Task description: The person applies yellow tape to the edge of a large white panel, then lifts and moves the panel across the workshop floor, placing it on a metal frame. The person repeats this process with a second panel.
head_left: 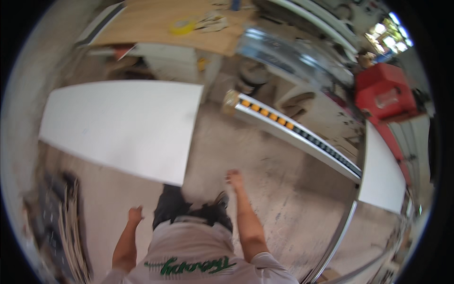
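My left hand [135, 214] hangs low beside my body, below the near edge of a large white panel [123, 128]. It is small and blurred, and its fingers are mostly hidden. My right hand [233, 179] is held out in front over the floor, its fingers loosely bent and a little apart, with nothing seen in it. The panel lies flat at waist level to the left, its right edge a short way from my right hand. Farther off to the right runs a long rail [298, 135] with a row of orange and black rollers. Neither hand touches it.
A wooden worktop [146, 21] at the back carries a yellow tape roll [182, 26]. A red machine [385, 90] stands at the right, near another white panel [380, 173]. Thin boards [71, 232] lean at the lower left. Clear plastic wrapping [283, 54] covers something at the back.
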Action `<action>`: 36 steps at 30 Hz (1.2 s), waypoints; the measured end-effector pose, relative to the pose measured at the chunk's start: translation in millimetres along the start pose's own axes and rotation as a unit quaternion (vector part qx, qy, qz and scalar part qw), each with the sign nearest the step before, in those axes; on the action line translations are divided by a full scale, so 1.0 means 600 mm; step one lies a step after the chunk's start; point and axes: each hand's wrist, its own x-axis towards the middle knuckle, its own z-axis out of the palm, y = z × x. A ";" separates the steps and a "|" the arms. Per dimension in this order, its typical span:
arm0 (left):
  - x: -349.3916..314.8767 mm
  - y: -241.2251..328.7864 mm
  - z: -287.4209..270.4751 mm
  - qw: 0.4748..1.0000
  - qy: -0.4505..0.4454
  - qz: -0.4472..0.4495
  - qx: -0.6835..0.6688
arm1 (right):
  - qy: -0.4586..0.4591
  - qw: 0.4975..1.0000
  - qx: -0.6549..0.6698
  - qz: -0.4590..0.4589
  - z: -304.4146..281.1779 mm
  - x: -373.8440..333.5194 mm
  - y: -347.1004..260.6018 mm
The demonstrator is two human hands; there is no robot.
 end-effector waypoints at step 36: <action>0.558 -0.499 -0.244 0.512 0.126 -0.526 -0.667 | 0.244 0.937 -0.233 -0.089 0.561 0.203 -0.194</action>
